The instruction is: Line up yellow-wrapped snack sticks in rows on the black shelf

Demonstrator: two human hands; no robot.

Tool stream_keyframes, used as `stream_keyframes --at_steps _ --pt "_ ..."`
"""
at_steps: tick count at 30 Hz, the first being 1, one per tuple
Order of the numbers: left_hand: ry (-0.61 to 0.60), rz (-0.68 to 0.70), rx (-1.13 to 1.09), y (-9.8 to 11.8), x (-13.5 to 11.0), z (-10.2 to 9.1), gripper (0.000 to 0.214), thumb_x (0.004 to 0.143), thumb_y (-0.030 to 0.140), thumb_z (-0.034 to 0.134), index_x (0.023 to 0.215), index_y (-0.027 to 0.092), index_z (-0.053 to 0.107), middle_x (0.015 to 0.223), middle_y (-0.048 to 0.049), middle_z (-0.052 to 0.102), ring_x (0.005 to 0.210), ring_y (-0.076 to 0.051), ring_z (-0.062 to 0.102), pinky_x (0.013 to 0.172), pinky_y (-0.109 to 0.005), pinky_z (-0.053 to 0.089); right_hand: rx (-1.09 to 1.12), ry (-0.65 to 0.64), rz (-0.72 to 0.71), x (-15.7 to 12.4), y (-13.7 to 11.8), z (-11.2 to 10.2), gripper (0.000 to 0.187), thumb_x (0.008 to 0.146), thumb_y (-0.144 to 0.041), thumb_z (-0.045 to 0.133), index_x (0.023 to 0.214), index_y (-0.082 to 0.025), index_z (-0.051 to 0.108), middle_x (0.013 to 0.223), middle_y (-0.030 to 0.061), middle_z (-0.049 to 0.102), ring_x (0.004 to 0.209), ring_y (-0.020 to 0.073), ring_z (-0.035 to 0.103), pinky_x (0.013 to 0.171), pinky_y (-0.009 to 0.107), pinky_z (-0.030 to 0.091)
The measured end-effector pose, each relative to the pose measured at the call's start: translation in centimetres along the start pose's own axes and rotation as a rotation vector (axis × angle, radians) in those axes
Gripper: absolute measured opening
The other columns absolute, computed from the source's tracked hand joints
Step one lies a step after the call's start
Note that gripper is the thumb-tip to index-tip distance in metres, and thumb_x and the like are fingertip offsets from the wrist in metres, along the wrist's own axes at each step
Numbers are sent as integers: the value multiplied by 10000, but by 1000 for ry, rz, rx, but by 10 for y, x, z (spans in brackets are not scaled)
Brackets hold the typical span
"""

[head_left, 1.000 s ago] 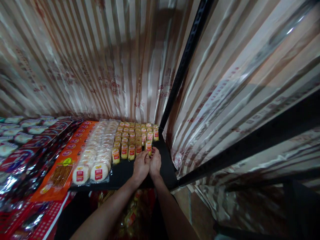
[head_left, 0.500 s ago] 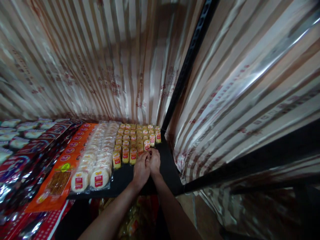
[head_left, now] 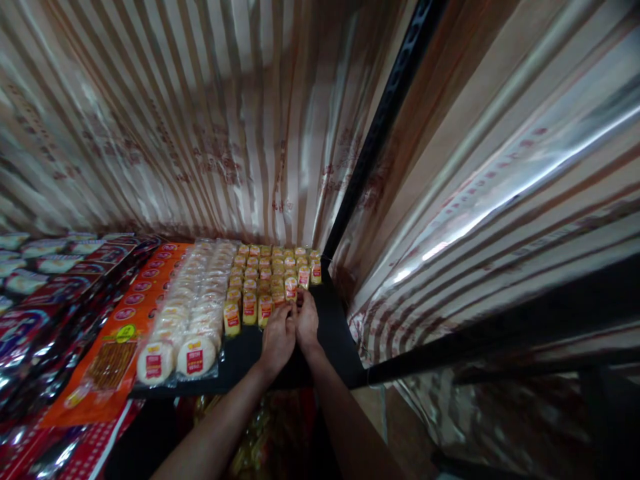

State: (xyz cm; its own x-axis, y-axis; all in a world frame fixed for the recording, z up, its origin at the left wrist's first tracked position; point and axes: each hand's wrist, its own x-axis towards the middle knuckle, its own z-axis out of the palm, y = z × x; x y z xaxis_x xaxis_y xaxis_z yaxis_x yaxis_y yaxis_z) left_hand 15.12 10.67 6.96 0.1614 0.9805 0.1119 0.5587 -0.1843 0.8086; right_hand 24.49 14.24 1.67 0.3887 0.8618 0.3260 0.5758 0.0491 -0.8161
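Small yellow wrapped snack packets (head_left: 249,308) stand upright in several rows on a black shelf (head_left: 245,360). At the front right of these rows, my left hand (head_left: 279,333) and my right hand (head_left: 307,321) are close together, fingers bent inward and fingertips nearly meeting. Just beyond my fingertips is a packet with a red and white label (head_left: 291,288). My left fingers cover part of the front row, and my right fingertips are beside the labelled packet. Whatever lies between the fingers is hidden.
To the left lie round white wafers in clear wrap (head_left: 196,357), an orange bag of stick snacks (head_left: 113,360) and dark shiny packages (head_left: 60,320). A black slotted post (head_left: 370,147) rises at the back corner. Striped plastic sheeting (head_left: 240,133) hangs behind and to the right.
Both hands have shifted slightly forward toward the yellow packets. My right fingertips now reach farther up beside the labelled packet. The view has turned slightly.
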Motion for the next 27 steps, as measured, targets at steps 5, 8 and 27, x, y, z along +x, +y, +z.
stream_keyframes --at_steps 5,8,27 --pt "3 -14 26 -1 -1 3 409 789 111 371 1147 84 568 1219 -128 571 1175 -192 484 1062 -354 336 6 -2 16 0 0 -2 315 779 -254 443 1071 -193 545 993 81 581 874 197 571 765 356 499" --pt "11 0 51 1 -3 2 396 792 110 367 1124 99 582 1217 -122 573 1175 -193 484 1060 -359 341 20 6 -11 -2 -2 -6 304 796 -271 434 1052 -191 577 1017 99 563 918 204 555 785 367 495" --pt "38 -51 253 -25 -62 -22 504 752 33 338 1222 49 518 1301 -159 491 1222 -223 439 1067 -352 343 8 -97 -123 -64 -34 -14 303 854 -263 399 1010 -183 646 949 85 593 868 175 577 769 305 495"
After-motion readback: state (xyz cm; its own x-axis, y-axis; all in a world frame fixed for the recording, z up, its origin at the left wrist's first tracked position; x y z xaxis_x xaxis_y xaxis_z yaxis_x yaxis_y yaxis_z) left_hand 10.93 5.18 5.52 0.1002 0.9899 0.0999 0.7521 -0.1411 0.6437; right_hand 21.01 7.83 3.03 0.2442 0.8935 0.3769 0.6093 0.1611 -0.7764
